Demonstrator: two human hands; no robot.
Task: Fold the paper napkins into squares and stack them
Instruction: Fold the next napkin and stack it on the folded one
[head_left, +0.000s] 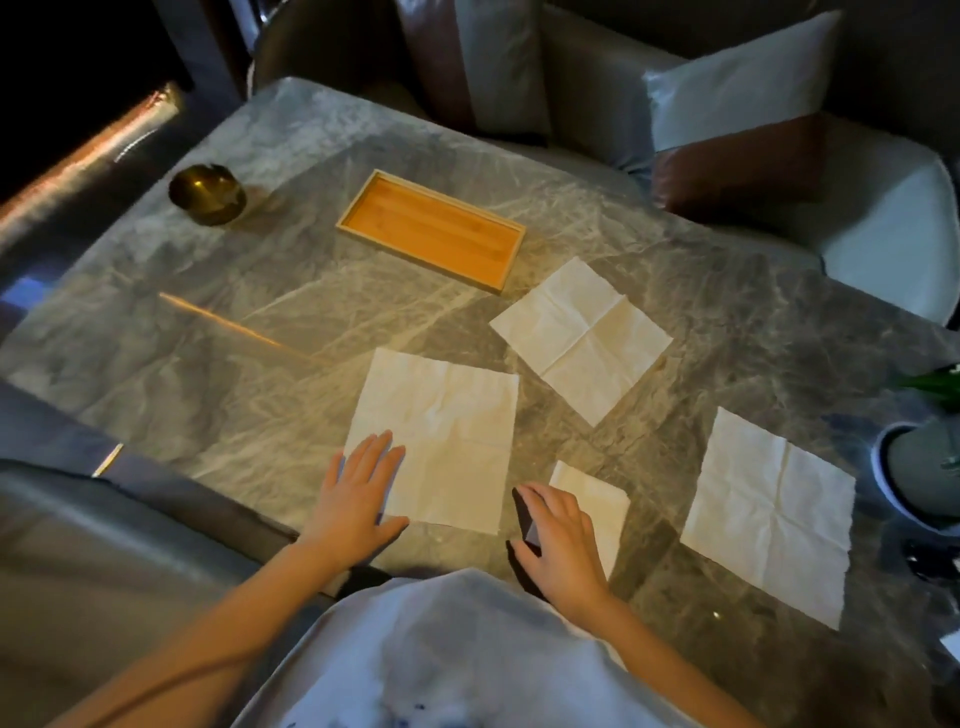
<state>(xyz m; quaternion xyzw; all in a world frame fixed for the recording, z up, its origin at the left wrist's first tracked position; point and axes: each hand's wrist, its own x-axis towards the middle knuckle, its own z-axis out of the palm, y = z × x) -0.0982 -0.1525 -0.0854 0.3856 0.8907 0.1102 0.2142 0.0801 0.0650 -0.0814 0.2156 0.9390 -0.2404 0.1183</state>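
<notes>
On the marbled table (197, 364), the left grip (358, 499) lies flat with straight fingers, pressing the near-left corner of an unfolded napkin (441, 426) without clasping it. The right grip (558, 540), fingers loosely bent, rests on a small folded napkin (597, 499) just to the right. A second open napkin (582, 338) lies beyond, a third open napkin (769, 514) far right, and a wooden tray (431, 231) farther back.

Two bare forearms reach forward, palms down.
Left hand (358, 493) flat, fingers straight; right hand (561, 540) slightly arched, thumb out to the side.
</notes>
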